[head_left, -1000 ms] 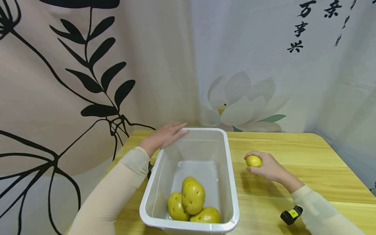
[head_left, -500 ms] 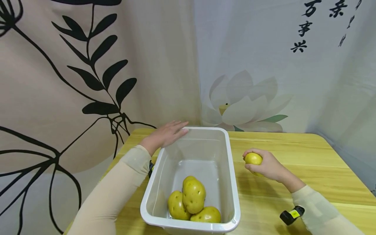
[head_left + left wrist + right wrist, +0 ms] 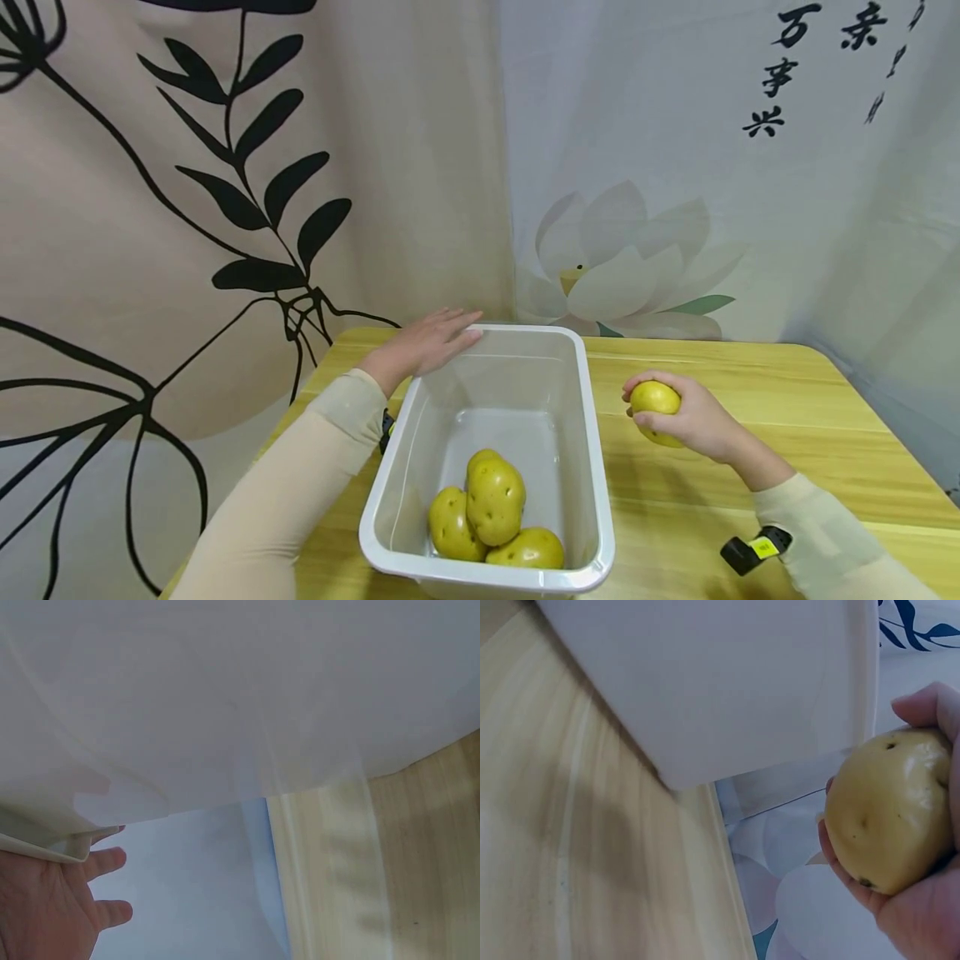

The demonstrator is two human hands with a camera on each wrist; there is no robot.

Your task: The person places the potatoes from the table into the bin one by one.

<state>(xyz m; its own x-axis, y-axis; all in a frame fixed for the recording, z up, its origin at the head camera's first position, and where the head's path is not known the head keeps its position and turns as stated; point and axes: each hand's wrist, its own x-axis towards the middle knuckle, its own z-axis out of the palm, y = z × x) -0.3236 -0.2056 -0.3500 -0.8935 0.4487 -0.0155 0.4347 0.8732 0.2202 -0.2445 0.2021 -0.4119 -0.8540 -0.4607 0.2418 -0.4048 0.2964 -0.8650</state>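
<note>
In the head view a white plastic bin (image 3: pixel 602 500) stands on the table, with several yellow potatoes (image 3: pixel 495 504) heaped at its near end. My left hand (image 3: pixel 423 346) rests on the bin's far left corner, fingers straight over the rim. The left wrist view shows that hand (image 3: pixel 45 907) at the rim, beside the bin's outer wall (image 3: pixel 187 697). To the right of the bin, my right hand (image 3: pixel 693 417) grips another potato (image 3: pixel 655 398) above the table. Fingers and thumb curl round this potato (image 3: pixel 892 814) in the right wrist view.
The wooden table (image 3: pixel 750 375) extends to the right of the bin. Behind it hangs a curtain (image 3: pixel 420 167) with printed plants, a lotus and writing. A black wrist camera (image 3: pixel 753 550) sits on the right forearm.
My right hand turns the potato, so more of it shows, and shifts slightly to the right and up. The left hand stays on the rim; the potatoes in the bin stay put.
</note>
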